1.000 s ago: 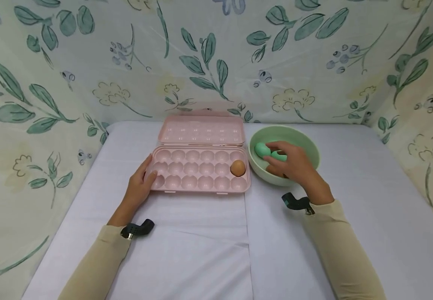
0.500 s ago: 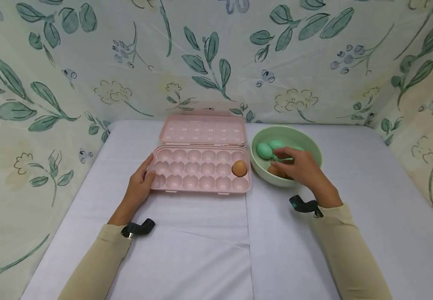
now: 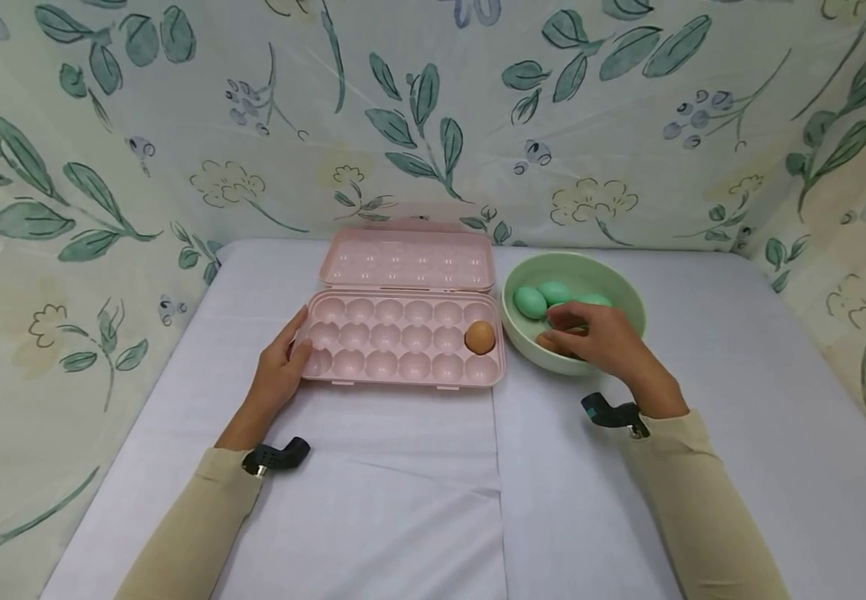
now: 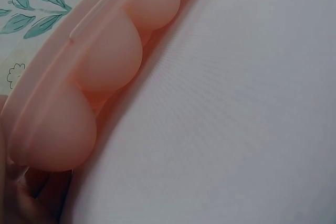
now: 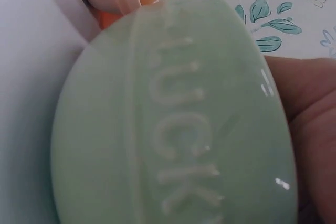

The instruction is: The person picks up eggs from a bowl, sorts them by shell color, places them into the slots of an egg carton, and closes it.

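My left hand (image 3: 277, 377) rests with relaxed fingers against the left end of the open pink plastic egg tray (image 3: 402, 346). My right hand (image 3: 599, 343) curls into the pale green ceramic bowl (image 3: 623, 293) beside it, hiding whatever it may grip, so I cannot tell. Beyond it lie teal eggs (image 3: 545, 298), on a white cloth-covered table (image 3: 402, 483) before a leaf-patterned curtain (image 3: 433, 117).

Pink egg tray (image 3: 402, 342); brown egg (image 3: 480, 337); pale green bowl (image 3: 620, 287); teal eggs (image 3: 530, 302); leaf-patterned backdrop (image 3: 433, 117).

A table (image 3: 402, 500) covered in a pale lilac cloth bears an open pink egg tray (image 3: 402, 350) at its far middle and a green bowl (image 3: 623, 292) just right of it.
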Motion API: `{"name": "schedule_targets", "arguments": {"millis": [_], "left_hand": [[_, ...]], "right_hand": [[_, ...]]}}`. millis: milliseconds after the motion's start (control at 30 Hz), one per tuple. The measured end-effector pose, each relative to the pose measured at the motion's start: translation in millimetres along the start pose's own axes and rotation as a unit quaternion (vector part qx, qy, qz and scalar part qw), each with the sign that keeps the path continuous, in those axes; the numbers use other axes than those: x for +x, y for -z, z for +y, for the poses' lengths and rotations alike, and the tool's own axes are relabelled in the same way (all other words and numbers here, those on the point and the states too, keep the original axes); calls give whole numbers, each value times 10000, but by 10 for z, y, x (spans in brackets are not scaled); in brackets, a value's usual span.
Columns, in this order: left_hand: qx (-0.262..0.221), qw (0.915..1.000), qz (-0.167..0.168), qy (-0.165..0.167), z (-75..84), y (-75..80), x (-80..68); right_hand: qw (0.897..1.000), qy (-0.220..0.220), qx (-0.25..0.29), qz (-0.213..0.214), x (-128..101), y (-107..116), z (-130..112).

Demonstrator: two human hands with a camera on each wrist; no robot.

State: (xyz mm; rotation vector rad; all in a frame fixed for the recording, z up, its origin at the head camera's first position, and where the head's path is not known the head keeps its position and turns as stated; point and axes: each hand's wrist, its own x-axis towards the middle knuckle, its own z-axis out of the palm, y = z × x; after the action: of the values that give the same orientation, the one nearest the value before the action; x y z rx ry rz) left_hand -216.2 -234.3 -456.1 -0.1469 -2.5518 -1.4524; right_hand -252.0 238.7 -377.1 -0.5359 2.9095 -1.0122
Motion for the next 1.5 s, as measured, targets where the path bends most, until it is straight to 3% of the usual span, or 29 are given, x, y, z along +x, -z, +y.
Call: {"name": "schedule_targets", "arguments": {"millis": [467,900,1167,1500], "left_hand": [[37,10000,-2,18,1,6,-9],[24,10000,4,-15,-9,-3,11],[63,9999,-9,93,-13,-6,14],[86,10000,16,-38,-22,1,23]], "right_hand": [[9995,123,10,-296,43,-40,5],[9972,137,-602,-422,78,-20,5],[9961,133,-706,-517,95,-10,7],[9957,89,-758,-522,100,-14,2]]}}
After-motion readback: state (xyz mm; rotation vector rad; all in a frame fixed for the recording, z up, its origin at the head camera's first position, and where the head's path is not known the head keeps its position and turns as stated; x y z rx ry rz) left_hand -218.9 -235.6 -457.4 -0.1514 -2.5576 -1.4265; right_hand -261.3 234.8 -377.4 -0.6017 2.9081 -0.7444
